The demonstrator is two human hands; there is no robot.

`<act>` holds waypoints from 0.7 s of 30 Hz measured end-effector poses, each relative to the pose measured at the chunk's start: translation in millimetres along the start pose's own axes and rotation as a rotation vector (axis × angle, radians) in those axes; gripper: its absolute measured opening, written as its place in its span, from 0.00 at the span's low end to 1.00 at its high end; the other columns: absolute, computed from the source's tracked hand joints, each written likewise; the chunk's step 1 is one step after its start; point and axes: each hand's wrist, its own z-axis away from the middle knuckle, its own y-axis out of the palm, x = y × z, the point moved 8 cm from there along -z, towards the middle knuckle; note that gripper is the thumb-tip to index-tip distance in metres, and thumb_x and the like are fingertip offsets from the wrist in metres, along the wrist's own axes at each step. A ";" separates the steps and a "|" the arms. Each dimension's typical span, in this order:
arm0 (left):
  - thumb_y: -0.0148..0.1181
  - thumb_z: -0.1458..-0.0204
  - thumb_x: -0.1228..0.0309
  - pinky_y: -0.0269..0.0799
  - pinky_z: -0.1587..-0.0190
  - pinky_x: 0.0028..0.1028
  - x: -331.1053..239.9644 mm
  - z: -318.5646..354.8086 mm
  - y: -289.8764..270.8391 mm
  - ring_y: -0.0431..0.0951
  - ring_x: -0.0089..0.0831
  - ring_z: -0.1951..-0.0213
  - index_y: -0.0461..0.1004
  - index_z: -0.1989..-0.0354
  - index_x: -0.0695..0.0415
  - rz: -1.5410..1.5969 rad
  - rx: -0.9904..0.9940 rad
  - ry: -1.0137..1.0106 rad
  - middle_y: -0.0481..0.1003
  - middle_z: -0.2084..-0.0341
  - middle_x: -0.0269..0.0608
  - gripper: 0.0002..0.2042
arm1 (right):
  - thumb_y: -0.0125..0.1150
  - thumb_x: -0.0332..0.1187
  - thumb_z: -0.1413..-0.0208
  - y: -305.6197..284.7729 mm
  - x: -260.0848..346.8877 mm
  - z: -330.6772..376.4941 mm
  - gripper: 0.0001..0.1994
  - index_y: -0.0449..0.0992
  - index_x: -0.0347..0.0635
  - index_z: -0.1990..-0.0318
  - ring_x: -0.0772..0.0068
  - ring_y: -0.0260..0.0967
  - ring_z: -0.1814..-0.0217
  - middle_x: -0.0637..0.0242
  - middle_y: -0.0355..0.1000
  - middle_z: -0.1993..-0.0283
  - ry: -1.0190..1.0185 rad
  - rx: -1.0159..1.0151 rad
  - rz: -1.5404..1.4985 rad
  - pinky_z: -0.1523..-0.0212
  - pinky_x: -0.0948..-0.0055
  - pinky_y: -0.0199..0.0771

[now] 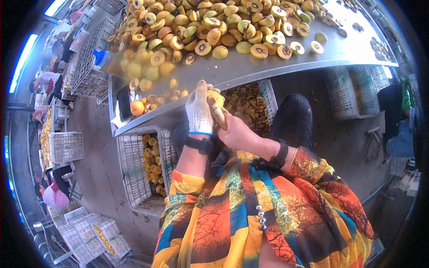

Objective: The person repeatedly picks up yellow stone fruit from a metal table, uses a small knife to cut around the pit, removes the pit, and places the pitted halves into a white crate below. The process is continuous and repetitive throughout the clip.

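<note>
My left hand (199, 109), in a white knitted glove with a blue cuff edge, is closed around a yellow peach half (216, 97) just past the table's near edge. My bare right hand (237, 131) grips a small pitting tool (219, 117) with a pale handle. Its metal end meets the cut face of the fruit; the blade's exact shape is hidden. Beyond my hands, a large heap of halved peaches (219, 33), many with brown stones or stone hollows showing, covers the far part of the metal table (250, 67).
A blue-lidded clear container (100, 59) stands at the table's left. Below sit a white crate of yellow halves (134, 176) and, under the table edge, another crate (270, 98) holding brownish scraps. Another white crate (342, 96) stands right. Seated people and stacked crates (91, 58) line the left.
</note>
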 end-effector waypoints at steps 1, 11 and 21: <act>0.56 0.48 0.60 0.73 0.79 0.25 4.6 -0.4 2.0 0.75 0.32 0.79 0.70 0.71 0.61 0.033 0.032 -0.077 0.73 0.78 0.43 0.14 | 0.50 0.29 0.53 -0.2 5.9 3.7 0.14 0.63 0.31 0.60 0.68 0.68 0.81 0.58 0.67 0.78 0.052 0.030 -0.019 0.79 0.71 0.67; 0.54 0.49 0.54 0.70 0.85 0.28 13.6 12.1 28.5 0.75 0.35 0.79 0.69 0.70 0.55 0.087 0.233 -0.316 0.74 0.77 0.45 0.15 | 0.49 0.26 0.48 18.9 -14.7 17.4 0.05 0.62 0.45 0.65 0.87 0.49 0.89 0.77 0.56 0.82 0.404 0.378 -0.584 0.90 0.83 0.50; 0.54 0.49 0.57 0.70 0.82 0.27 -79.5 4.0 -103.1 0.75 0.28 0.76 0.70 0.64 0.55 -0.116 -0.341 0.172 0.73 0.75 0.40 0.14 | 0.53 0.31 0.50 -8.0 -41.9 -4.0 0.13 0.68 0.46 0.55 0.69 0.67 0.78 0.65 0.66 0.80 -0.180 0.389 0.749 0.77 0.69 0.67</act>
